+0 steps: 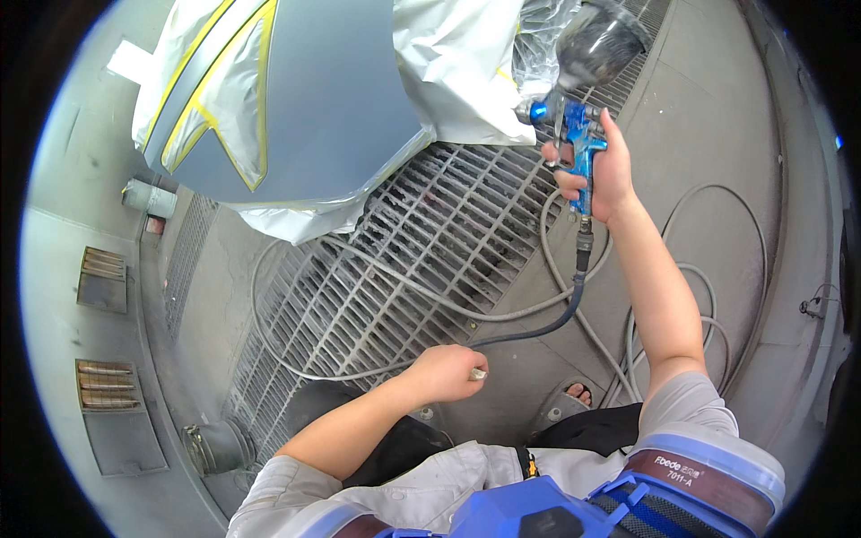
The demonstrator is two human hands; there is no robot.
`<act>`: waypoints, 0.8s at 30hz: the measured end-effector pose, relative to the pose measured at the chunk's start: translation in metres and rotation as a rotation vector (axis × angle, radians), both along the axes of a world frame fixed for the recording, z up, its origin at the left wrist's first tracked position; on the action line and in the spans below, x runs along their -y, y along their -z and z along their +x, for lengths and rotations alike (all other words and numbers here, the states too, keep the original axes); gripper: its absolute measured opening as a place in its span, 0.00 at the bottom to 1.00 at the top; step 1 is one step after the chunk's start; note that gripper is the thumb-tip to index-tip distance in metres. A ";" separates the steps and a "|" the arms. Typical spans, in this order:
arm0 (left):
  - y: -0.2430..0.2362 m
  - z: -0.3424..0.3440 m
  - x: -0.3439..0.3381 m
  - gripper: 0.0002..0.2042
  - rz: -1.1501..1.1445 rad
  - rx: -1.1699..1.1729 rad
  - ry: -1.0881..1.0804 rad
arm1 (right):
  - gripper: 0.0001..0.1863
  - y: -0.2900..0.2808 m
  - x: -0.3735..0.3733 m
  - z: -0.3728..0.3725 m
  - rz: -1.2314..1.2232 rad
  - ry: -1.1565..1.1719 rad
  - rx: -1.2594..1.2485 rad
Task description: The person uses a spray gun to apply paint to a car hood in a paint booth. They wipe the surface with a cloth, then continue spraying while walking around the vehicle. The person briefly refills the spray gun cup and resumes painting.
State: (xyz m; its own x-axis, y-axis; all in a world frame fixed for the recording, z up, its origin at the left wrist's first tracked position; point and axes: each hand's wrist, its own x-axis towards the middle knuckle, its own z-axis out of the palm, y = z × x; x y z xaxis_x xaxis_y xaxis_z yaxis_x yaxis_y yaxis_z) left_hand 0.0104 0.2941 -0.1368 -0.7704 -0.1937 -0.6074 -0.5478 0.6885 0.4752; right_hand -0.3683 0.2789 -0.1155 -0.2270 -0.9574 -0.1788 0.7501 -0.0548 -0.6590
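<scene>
Spray gun [578, 134], blue-bodied with a clear cup on top, sits at about one o'clock in the head view, clamped in the right hand [603, 170], whose fingers wrap the grip while the nozzle points toward ten o'clock at the grey car panel [332, 99]. That panel fills the eleven-to-twelve o'clock area, edged with yellow masking tape [262, 99] and white masking paper [457, 63]. From the gun's base a dark air hose [547, 327] drops toward six o'clock and curves across the metal floor grating [404, 260], where paler hoses lie in loops. The left hand [444, 372], near the centre at about six o'clock, is curled closed around a small pale object [479, 374] that shows just past the fingertips; what it is cannot be told. The two hands are well apart.
</scene>
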 end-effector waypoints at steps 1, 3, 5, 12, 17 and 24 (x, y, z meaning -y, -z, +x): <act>0.000 0.000 0.000 0.14 0.004 0.034 0.008 | 0.39 -0.003 0.000 -0.005 -0.144 -0.088 0.088; 0.000 0.000 -0.002 0.14 0.002 0.012 0.003 | 0.39 -0.006 0.010 -0.012 -0.119 -0.071 0.140; 0.000 0.002 -0.005 0.13 0.003 -0.032 -0.011 | 0.38 -0.007 0.022 -0.014 -0.078 -0.058 0.142; 0.006 0.010 -0.002 0.12 -0.044 -0.124 -0.063 | 0.38 0.022 0.030 0.005 0.124 0.105 0.079; 0.002 0.000 0.010 0.16 -0.031 -0.131 -0.076 | 0.38 0.024 0.029 0.011 0.150 0.041 0.074; -0.004 -0.027 0.018 0.14 0.377 -0.539 -0.759 | 0.40 0.002 0.007 0.077 0.148 -0.017 0.147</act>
State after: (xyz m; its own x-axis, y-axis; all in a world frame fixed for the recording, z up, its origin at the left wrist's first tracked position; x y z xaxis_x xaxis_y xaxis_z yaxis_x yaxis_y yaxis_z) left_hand -0.0162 0.2762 -0.1324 -0.7130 -0.6148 -0.3371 -0.4271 -0.0004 0.9042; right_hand -0.2911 0.2718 -0.1178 -0.1717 -0.9217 -0.3478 0.8390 0.0483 -0.5420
